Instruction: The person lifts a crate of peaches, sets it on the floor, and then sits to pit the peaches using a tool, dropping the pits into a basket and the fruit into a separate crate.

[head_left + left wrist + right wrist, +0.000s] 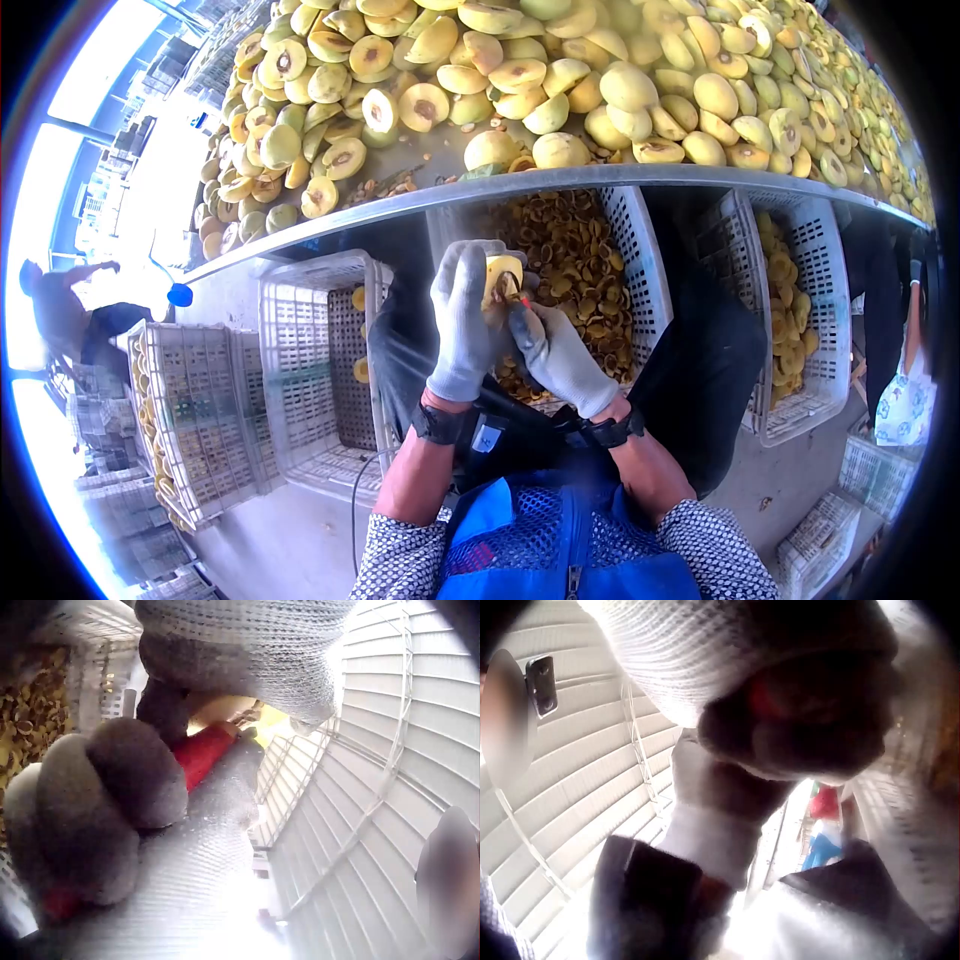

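Note:
Held up over a crate, a halved yellow peach point(497, 272) shows its brown hollow, gripped by the gloved left hand point(460, 325). Close against it, the gloved right hand point(568, 362) grips a small red-handled tool point(204, 756), whose tip meets the cut face; its working end is mostly hidden. In the left wrist view the right hand's fingers curl round the red handle. The right wrist view is dark, with both gloves close together. Below the hands, a white crate point(640, 270) between the knees holds many brownish, cup-like fruit scraps point(575, 270).
A metal-edged table point(400, 203) ahead bears a large heap of peach halves point(620, 90). Left stands a white crate point(300, 350) with a few yellow pieces; right, another crate point(830, 300) holds peach halves. Another person point(75, 310) is at far left, and a cable hangs near the left forearm.

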`<action>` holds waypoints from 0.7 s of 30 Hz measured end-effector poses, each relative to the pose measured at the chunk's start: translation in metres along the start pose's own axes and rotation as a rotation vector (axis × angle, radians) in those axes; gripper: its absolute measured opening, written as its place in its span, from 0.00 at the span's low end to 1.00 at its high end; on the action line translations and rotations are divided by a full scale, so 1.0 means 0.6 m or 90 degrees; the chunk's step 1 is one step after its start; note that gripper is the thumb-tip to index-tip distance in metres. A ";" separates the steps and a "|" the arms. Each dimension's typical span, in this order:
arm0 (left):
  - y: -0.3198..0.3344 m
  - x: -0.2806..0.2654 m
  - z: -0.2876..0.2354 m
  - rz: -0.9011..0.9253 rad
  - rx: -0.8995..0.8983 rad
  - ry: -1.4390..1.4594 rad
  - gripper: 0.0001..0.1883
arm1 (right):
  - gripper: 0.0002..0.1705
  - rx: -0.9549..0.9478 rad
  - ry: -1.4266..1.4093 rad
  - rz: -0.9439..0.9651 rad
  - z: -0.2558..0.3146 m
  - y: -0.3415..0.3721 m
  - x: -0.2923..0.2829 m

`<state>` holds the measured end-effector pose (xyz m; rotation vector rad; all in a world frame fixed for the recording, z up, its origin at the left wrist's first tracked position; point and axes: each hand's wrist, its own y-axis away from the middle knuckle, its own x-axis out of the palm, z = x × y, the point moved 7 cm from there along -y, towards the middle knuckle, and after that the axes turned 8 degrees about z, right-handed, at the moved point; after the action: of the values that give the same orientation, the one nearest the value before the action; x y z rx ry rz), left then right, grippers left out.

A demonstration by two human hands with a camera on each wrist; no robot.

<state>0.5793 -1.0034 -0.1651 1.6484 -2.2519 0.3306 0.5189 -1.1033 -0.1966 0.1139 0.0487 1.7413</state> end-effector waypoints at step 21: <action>-0.020 0.012 0.015 0.337 -0.259 0.010 0.29 | 0.35 0.280 -0.386 0.229 -0.009 0.053 0.057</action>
<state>0.5874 -1.0167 -0.1707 0.8386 -2.5056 -0.0016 0.4816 -1.0750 -0.1970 1.0180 -0.0372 1.9581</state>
